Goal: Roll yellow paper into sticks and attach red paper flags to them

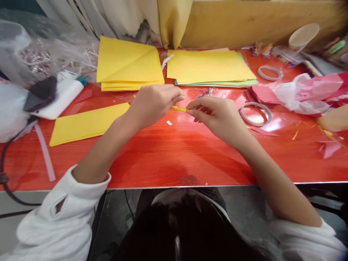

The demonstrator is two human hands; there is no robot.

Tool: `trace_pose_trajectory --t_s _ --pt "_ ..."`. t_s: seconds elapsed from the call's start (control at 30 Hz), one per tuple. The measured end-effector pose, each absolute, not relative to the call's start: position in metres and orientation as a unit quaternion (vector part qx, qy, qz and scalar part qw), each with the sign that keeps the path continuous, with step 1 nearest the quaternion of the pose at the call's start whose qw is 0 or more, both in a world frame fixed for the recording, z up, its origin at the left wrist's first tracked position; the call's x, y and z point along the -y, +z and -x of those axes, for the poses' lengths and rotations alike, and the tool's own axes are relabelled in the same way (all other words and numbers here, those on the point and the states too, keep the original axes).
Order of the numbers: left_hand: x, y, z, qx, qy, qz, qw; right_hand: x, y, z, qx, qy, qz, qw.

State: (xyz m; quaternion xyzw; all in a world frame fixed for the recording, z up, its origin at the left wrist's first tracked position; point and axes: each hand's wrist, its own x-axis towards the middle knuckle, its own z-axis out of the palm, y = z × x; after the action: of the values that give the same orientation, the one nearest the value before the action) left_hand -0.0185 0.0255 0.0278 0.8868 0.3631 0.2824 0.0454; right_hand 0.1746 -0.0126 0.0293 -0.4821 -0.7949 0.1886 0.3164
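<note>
A thin rolled yellow paper stick point(179, 108) spans the gap between my hands above the red table point(174, 156). My left hand point(153, 105) is closed around its left part, palm down, and a bit of yellow shows past the back of the hand. With thumb and fingertips, my right hand point(214, 114) pinches the stick's right end. Below my left fingers lies a small white scrap point(169, 123). Narrow folded yellow sheets point(87, 125) rest beside my left forearm.
Behind my hands are two yellow paper stacks point(130, 67) point(209, 67). Tape rolls point(255, 114) point(270, 73), pink tissue point(312, 90) and a paper cup point(303, 36) stand at right. Plastic bags point(54, 54) and a white box point(62, 96) occupy the left.
</note>
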Motion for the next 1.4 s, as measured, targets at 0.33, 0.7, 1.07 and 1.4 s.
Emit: trace_pose_trajectory --t_s 0.33,0.7,1.07,1.4 --pt "-0.016 0.043 0.022 -0.417 0.265 -0.855 -0.154 0.023 0.04 -0.174 0.662 0.564 0.392 0.3" --pt "-0.011 0.045 0.021 -0.401 0.298 -0.859 -0.117 0.03 0.037 -0.164 0.619 0.588 0.388 0.346" --pt "-0.001 0.057 0.015 -0.372 0.277 -0.886 -0.004 0.03 0.044 -0.168 0.634 0.462 0.442 0.435" --pt "0.002 0.054 0.013 -0.346 0.243 -0.906 0.018 0.03 0.039 -0.168 0.723 0.278 0.489 0.402"
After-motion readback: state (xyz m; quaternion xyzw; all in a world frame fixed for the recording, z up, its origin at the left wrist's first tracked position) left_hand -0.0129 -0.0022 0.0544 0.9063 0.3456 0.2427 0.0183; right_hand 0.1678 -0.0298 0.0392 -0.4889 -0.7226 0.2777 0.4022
